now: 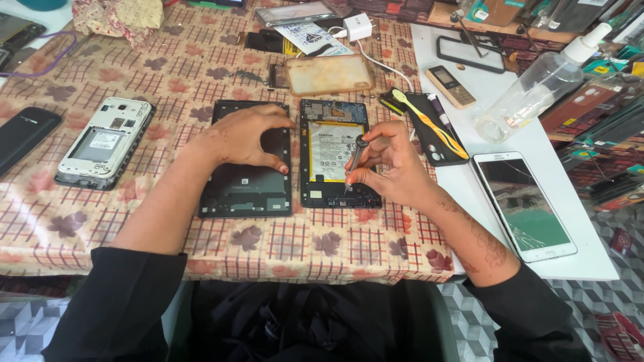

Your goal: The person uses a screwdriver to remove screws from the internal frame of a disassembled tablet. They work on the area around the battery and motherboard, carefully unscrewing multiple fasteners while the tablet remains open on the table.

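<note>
An opened tablet [332, 131] lies in the middle of the table, its pale battery and circuit boards showing. My right hand [392, 164] holds a small screwdriver [354, 161] upright, tip down on the tablet's lower right part. To the left of the tablet lies its black back cover [245, 184]. My left hand [245, 137] rests on that cover with fingers curled at its right edge, close to the tablet.
An opened white phone [104, 141] and a black phone [23, 134] lie at left. A clear case [329, 74] and white charger [357, 27] sit behind. At right: a yellow pry tool [429, 124], a keypad phone [451, 86], a spray bottle [537, 87], a cracked white phone [523, 204].
</note>
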